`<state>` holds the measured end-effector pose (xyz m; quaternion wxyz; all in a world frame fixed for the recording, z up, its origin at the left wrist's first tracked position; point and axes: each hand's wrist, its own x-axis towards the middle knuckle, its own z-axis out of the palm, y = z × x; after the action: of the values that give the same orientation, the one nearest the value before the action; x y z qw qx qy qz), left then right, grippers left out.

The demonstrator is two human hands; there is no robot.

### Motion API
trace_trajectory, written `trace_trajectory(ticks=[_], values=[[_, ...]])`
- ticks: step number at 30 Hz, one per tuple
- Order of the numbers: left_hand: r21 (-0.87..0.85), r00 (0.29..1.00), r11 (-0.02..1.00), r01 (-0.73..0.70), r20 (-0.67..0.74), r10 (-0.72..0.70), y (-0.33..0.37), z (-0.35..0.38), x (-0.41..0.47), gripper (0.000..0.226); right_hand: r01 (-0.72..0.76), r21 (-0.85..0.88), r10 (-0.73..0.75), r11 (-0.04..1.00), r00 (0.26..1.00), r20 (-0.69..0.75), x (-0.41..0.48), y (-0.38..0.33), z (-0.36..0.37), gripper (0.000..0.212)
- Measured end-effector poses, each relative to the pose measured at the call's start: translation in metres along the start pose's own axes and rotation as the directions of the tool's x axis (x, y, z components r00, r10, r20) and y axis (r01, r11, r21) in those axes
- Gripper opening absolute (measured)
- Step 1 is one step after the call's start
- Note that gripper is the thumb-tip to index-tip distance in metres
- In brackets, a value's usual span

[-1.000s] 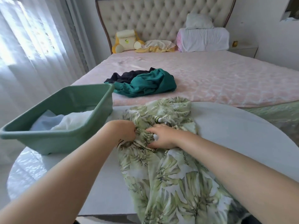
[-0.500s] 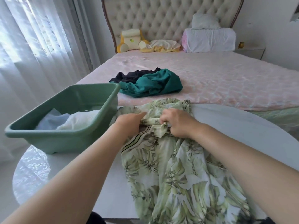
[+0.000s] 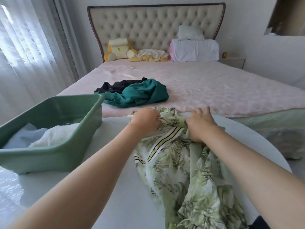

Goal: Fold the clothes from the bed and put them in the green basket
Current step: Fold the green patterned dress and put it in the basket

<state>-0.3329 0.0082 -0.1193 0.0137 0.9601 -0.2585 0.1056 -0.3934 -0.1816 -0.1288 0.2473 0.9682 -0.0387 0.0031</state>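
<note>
On white surface (image 3: 115, 187) beside green basket (image 3: 54, 156): left hand (image 3: 146, 120) and right hand (image 3: 200, 124), fingers clenched on leaf-print garment (image 3: 189, 176); teal garment (image 3: 140, 95), dark garment (image 3: 118, 85) heaped on bed (image 3: 214, 90).

no readable text, labels, brands or numbers anywhere

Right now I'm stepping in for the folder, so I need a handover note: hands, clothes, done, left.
Left hand and right hand: both grip the far edge of the leaf-print garment, spread unfolded on the white table.
Green basket on the table, left: pale blue and white pieces inside, done.
Teal garment and black garment lie crumpled on the bed.
Left: fold the leaf-print, basket it, then those two.
</note>
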Motion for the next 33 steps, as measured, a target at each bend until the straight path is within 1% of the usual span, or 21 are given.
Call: trace_trajectory(ticks=[2, 3, 5, 6, 7, 8, 10, 11, 12, 13, 15, 16, 18, 19, 20, 22, 23, 24, 27, 30, 33], values=[[-0.186, 1.000, 0.982, -0.025, -0.023, 0.021, 0.013, 0.005, 0.008, 0.012, 0.003, 0.226, 0.017, 0.974, 0.996, -0.085, 0.002, -0.002, 0.002, 0.055], [-0.299, 0.998, 0.952, -0.061, -0.050, 0.048, 0.018, 0.008, 0.012, 0.010, 0.040, 0.423, 0.015, 0.905, 0.992, -0.126, 0.004, -0.004, 0.004, 0.065], [-0.476, 0.984, 0.865, -0.162, -0.141, 0.107, 0.026, 0.012, 0.018, 0.006, 0.120, 0.793, -0.020, 0.597, 0.991, -0.135, 0.002, -0.010, 0.001, 0.086], [-0.546, 0.972, 0.811, -0.210, -0.204, 0.114, 0.029, 0.012, 0.018, 0.014, 0.133, 0.874, -0.033, 0.468, 0.991, -0.133, 0.002, -0.014, 0.001, 0.092], [-0.606, 0.961, 0.758, -0.240, -0.262, 0.094, 0.031, 0.010, 0.017, 0.024, 0.137, 0.904, -0.032, 0.405, 0.990, -0.135, 0.001, -0.016, 0.001, 0.092], [-0.658, 0.952, 0.711, -0.248, -0.301, 0.053, 0.031, 0.008, 0.015, 0.035, 0.130, 0.921, -0.016, 0.368, 0.991, -0.134, 0.003, -0.017, 0.002, 0.086], [-0.732, 0.954, 0.658, -0.179, -0.292, -0.066, 0.022, 0.008, 0.010, 0.055, 0.090, 0.946, 0.022, 0.312, 0.995, -0.102, 0.007, -0.012, 0.003, 0.070], [-0.738, 0.958, 0.664, -0.120, -0.262, -0.119, 0.014, 0.011, 0.008, 0.061, 0.059, 0.942, 0.034, 0.331, 0.997, -0.075, 0.008, -0.007, 0.004, 0.064], [-0.722, 0.961, 0.690, -0.052, -0.223, -0.162, 0.003, 0.016, 0.008, 0.063, 0.027, 0.907, 0.052, 0.420, 0.997, -0.054, 0.009, -0.002, 0.006, 0.056], [-0.693, 0.963, 0.720, 0.028, -0.174, -0.205, -0.008, 0.023, 0.009, 0.062, -0.006, 0.824, 0.071, 0.567, 0.997, -0.042, 0.010, 0.002, 0.009, 0.047], [-0.620, 0.963, 0.764, 0.182, -0.043, -0.265, -0.024, 0.037, 0.011, 0.053, -0.077, 0.533, 0.096, 0.842, 0.995, -0.008, 0.008, 0.011, 0.015, 0.026], [-0.581, 0.965, 0.780, 0.232, 0.032, -0.262, -0.028, 0.044, 0.011, 0.046, -0.126, 0.359, 0.118, 0.925, 0.992, 0.044, 0.007, 0.013, 0.018, 0.021], [-0.518, 0.963, 0.814, 0.265, 0.184, -0.197, -0.024, 0.056, 0.013, 0.036, -0.176, 0.150, 0.156, 0.973, 0.978, 0.139, 0.010, 0.016, 0.021, 0.037], [-0.503, 0.953, 0.820, 0.273, 0.255, -0.161, -0.018, 0.059, 0.012, 0.042, -0.165, 0.169, 0.142, 0.972, 0.980, 0.140, 0.012, 0.015, 0.023, 0.049], [-0.500, 0.942, 0.821, 0.276, 0.309, -0.129, -0.012, 0.062, 0.014, 0.050, -0.134, 0.271, 0.107, 0.953, 0.988, 0.113, 0.015, 0.014, 0.023, 0.059], [-0.487, 0.935, 0.838, 0.247, 0.346, -0.074, 0.002, 0.065, 0.017, 0.059, -0.088, 0.585, 0.021, 0.806, 0.992, 0.121, 0.020, 0.008, 0.022, 0.079], [-0.473, 0.941, 0.853, 0.221, 0.335, -0.058, 0.007, 0.066, 0.018, 0.060, -0.090, 0.698, -0.036, 0.711, 0.986, 0.164, 0.021, 0.004, 0.023, 0.085], [-0.461, 0.947, 0.865, 0.199, 0.318, -0.048, 0.011, 0.066, 0.019, 0.056, -0.100, 0.748, -0.094, 0.656, 0.973, 0.212, 0.022, -0.001, 0.024, 0.089], [-0.461, 0.951, 0.861, 0.213, 0.300, -0.075, 0.007, 0.066, 0.022, 0.015, -0.052, 0.727, -0.225, 0.685, 0.934, 0.278, 0.021, -0.014, 0.028, 0.096], [-0.499, 0.927, 0.800, 0.334, 0.328, -0.182, -0.012, 0.053, 0.015, 0.020, 0.023, 0.761, -0.259, 0.649, 0.947, 0.192, 0.021, -0.030, 0.021, 0.091], [-0.406, 0.932, 0.839, 0.362, 0.193, -0.308, -0.044, 0.035, 0.000, 0.020, 0.102, 0.819, -0.289, 0.564, 0.954, 0.081, 0.021, -0.057, 0.007, 0.090]])
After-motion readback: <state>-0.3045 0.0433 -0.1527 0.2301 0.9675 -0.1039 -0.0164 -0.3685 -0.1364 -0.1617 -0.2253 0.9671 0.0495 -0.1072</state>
